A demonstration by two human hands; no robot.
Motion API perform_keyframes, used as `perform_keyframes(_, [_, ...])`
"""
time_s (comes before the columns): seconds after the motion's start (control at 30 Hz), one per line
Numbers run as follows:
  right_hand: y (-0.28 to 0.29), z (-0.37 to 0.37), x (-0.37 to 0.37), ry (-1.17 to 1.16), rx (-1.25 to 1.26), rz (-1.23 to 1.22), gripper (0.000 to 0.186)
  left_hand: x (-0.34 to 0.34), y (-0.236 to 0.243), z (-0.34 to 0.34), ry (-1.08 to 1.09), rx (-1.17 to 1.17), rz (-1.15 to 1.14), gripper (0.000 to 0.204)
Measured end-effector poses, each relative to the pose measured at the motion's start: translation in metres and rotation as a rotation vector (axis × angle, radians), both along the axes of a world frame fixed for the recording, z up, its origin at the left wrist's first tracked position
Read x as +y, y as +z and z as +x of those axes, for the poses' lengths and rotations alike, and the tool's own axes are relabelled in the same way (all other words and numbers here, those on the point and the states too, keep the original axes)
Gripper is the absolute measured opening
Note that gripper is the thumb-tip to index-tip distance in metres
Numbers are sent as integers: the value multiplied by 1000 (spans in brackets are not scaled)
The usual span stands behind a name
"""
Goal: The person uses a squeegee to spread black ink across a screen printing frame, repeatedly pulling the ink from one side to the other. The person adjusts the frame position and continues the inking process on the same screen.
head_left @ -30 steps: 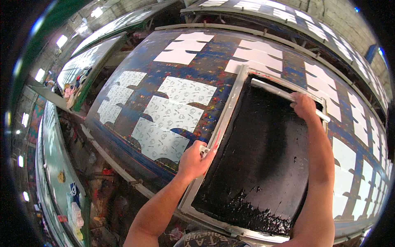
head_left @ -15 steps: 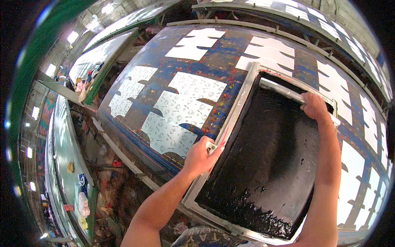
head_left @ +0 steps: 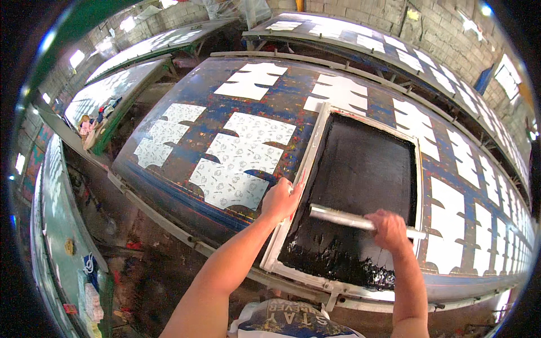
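Squeegee [head_left: 342,217], a pale bar, set crosswise over the near half of a screen frame [head_left: 314,145], its right end reaching the right rail. Right hand [head_left: 390,230]: grip closed around the bar, right of its middle. Left hand [head_left: 280,200]: grip curled at the frame's left rail, the part within the fingers largely hidden. Black ink [head_left: 360,163] appears smooth at the far end, ragged and glossy at the near end. The frame lies on a paint-flecked worktop [head_left: 189,158]; patterned panels [head_left: 245,158] lie left, plain white panels [head_left: 448,225] right and beyond.
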State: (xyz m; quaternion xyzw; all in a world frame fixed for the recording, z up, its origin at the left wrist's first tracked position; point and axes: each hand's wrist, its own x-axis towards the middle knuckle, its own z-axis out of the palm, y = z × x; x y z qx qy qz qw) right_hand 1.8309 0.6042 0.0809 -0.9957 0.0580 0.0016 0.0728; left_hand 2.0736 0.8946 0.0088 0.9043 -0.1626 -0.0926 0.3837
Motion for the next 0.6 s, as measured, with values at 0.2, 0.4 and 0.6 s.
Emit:
perform_keyframes(0.2, [17,-89,98,-77,91,9,52,4,0,4,-52,52,-14,62])
perform_keyframes(0.4, [14,-129,139,0,83,8,56,5,5,1,-40,87,-12,62])
perform_keyframes(0.6, [8,-149,148,-5,212,10,84,2,-4,1,-5,37,-2,62])
